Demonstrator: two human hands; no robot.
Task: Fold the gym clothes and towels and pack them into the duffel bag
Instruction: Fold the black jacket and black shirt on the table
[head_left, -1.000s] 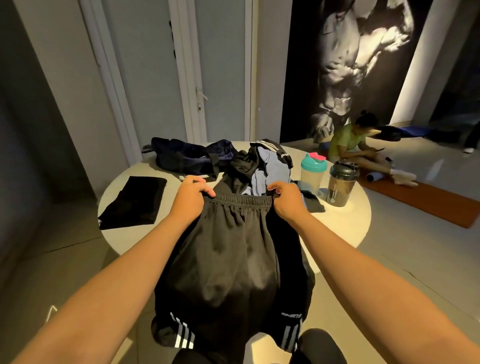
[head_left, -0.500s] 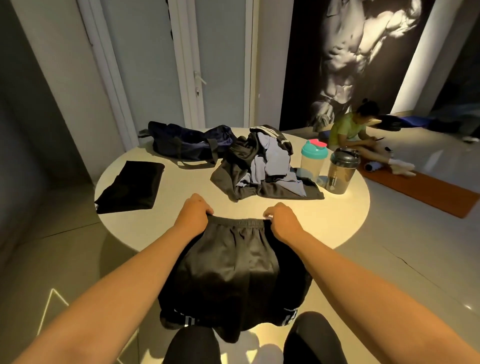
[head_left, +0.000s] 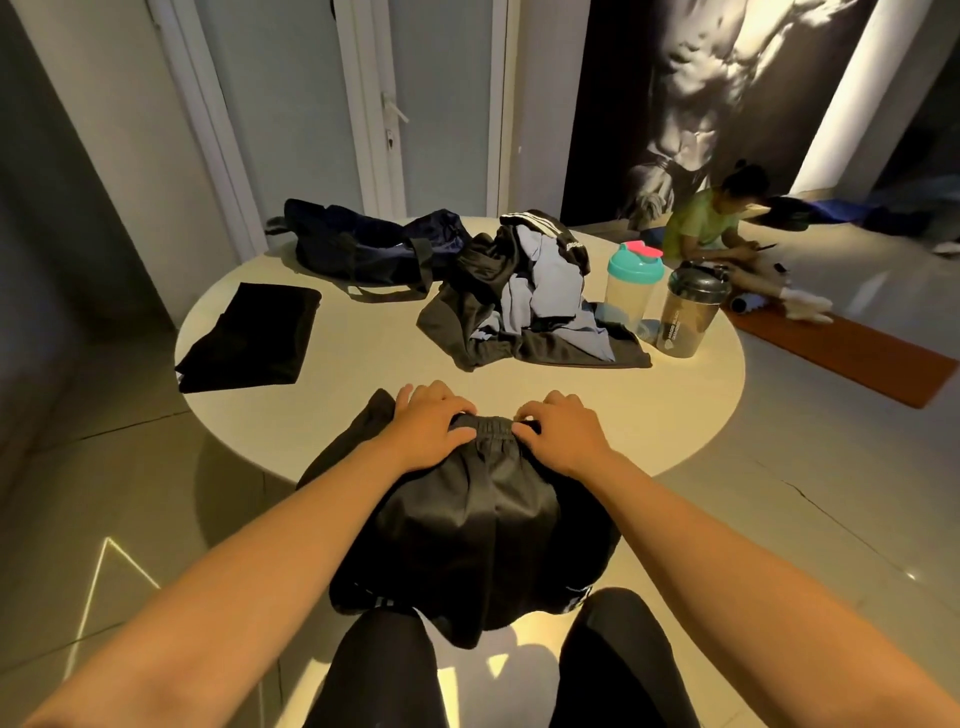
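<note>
Left hand (head_left: 431, 431) and right hand (head_left: 563, 440) both grip, as I see it, the waistband of the shorts (head_left: 483, 525) on the table (head_left: 363, 379), at its near edge, with the bag (head_left: 358, 252) at its far edge.

The left hand (head_left: 428, 434) covers the shorts' (head_left: 467, 545) waistband, so whether its fingers (head_left: 415, 397) pinch it cannot be told. Nearer than the fingers, the hem drops behind the knees (head_left: 384, 665). Beyond them, the clothes pile (head_left: 519, 291) hides the duffel bag's (head_left: 353, 249) right end. The dark shaker's (head_left: 685, 317) print is too small to read.
</note>
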